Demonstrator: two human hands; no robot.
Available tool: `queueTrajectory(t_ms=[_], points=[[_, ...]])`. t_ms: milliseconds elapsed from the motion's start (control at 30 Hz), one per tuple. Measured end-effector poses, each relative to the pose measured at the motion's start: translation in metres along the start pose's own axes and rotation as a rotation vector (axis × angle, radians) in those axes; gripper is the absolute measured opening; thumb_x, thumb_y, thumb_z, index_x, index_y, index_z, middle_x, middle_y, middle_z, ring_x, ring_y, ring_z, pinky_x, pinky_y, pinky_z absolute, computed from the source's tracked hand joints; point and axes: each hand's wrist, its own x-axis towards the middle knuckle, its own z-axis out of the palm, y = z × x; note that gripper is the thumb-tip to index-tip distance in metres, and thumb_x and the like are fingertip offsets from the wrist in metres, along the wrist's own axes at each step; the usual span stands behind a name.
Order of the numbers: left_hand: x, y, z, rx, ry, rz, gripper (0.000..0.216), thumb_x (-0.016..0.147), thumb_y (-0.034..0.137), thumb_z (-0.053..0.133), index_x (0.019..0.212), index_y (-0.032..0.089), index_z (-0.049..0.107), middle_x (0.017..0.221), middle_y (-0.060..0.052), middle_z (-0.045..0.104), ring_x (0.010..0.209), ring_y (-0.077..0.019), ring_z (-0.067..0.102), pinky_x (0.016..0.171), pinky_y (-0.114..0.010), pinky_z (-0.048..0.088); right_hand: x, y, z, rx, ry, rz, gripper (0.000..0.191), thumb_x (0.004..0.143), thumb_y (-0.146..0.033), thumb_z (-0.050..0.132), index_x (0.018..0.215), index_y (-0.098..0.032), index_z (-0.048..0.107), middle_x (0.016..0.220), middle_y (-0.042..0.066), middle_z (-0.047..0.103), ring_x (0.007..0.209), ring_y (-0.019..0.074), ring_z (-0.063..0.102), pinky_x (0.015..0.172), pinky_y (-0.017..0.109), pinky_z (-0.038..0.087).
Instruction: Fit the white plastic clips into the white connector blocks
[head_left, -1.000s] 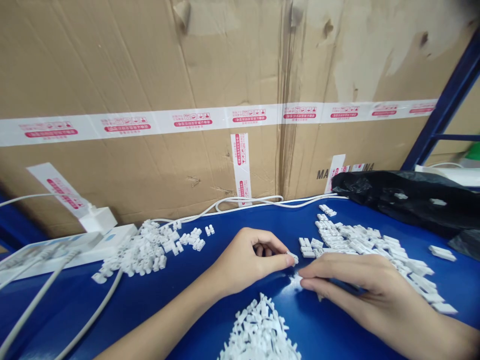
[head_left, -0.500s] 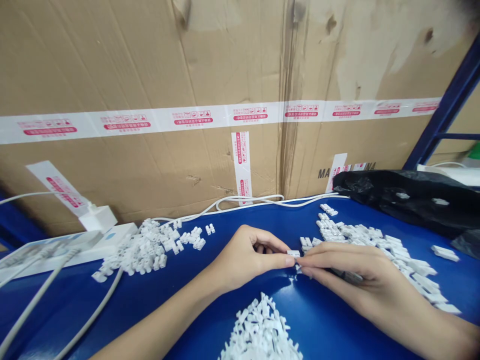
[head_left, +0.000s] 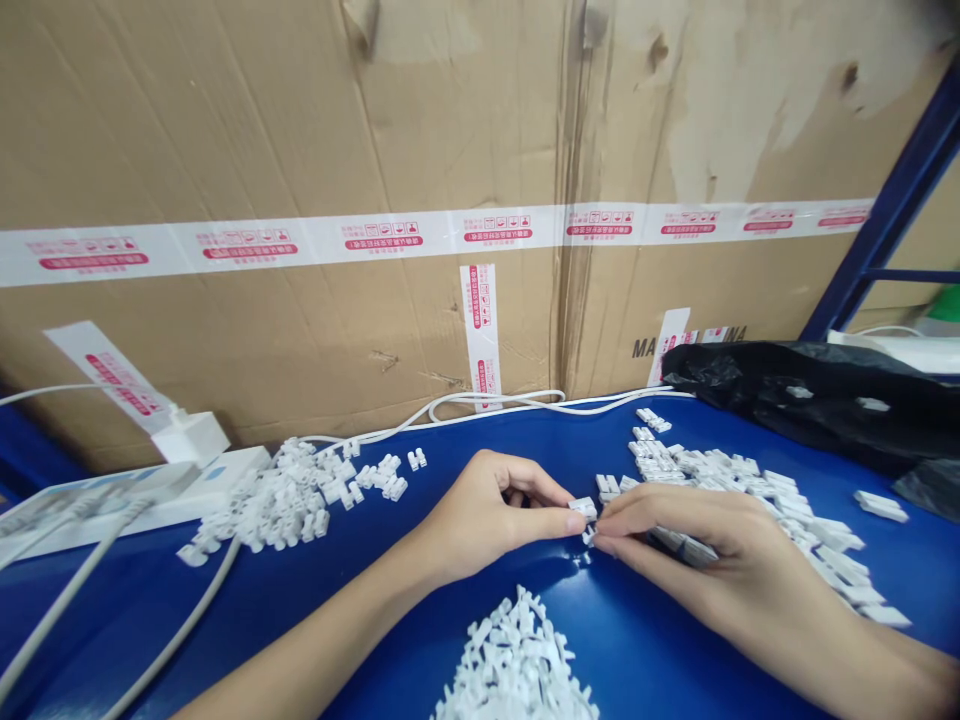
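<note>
My left hand (head_left: pixel 491 515) rests on the blue table (head_left: pixel 300 590), its thumb and forefinger pinched on a small white plastic piece (head_left: pixel 583 506). My right hand (head_left: pixel 697 555) meets it fingertip to fingertip and pinches a smaller white piece (head_left: pixel 587 535) against it. Just below the hands lies a heap of small white clips (head_left: pixel 517 660). A spread of white blocks (head_left: pixel 750 500) lies under and behind my right hand. Left of my left hand sits another pile of white pieces (head_left: pixel 289 495).
A taped cardboard wall (head_left: pixel 450 200) closes the back of the table. A white power strip (head_left: pixel 112 495) with a plugged charger (head_left: pixel 191 437) and grey cables (head_left: pixel 112 600) lies at the left. A black plastic bag (head_left: pixel 817 395) lies at the back right, beside a blue rack post (head_left: pixel 892 210).
My right hand has slid left and up until its fingertips meet my left hand's. The two white pieces have come together between the fingers.
</note>
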Motion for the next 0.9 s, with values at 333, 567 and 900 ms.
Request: queueTrajectory(t_ms=[333,567,900], points=[[-0.0010,-0.0010,0.0009,0.057,-0.008,0.042,0.033,0.072,0.046,0.085,0.087,0.016,0.083,0.080,-0.008,0.076,0.061,-0.0115,0.042,0.057,-0.028,0.028,-0.0004,-0.0039,-0.0008,-0.013,-0.031,0.053,0.018,0.098,-0.031,0.061,0.089,-0.025,0.076,0.088,0.002,0.076,0.077,0.0164,0.071,0.070,0.028,0.057],[-0.0016,-0.0001,0.0015,0.077,-0.008,0.056,0.032,0.072,0.044,0.086,0.086,0.016,0.083,0.081,-0.007,0.077,0.063,-0.0115,0.043,0.058,-0.028,0.028,-0.0006,-0.0012,0.0014,-0.007,-0.030,0.103,0.019,0.098,-0.033,0.061,0.087,-0.025,0.074,0.085,0.002,0.074,0.076,0.0162,0.068,0.067,0.028,0.054],[-0.0029,0.0015,-0.0005,0.109,-0.026,0.048,0.033,0.068,0.045,0.088,0.083,0.016,0.084,0.071,-0.005,0.072,0.062,-0.0123,0.044,0.056,-0.027,0.029,-0.0006,-0.0045,0.0044,-0.075,-0.014,0.111,0.015,0.096,-0.029,0.061,0.109,-0.023,0.066,0.085,0.002,0.068,0.069,0.0141,0.062,0.063,0.028,0.054]])
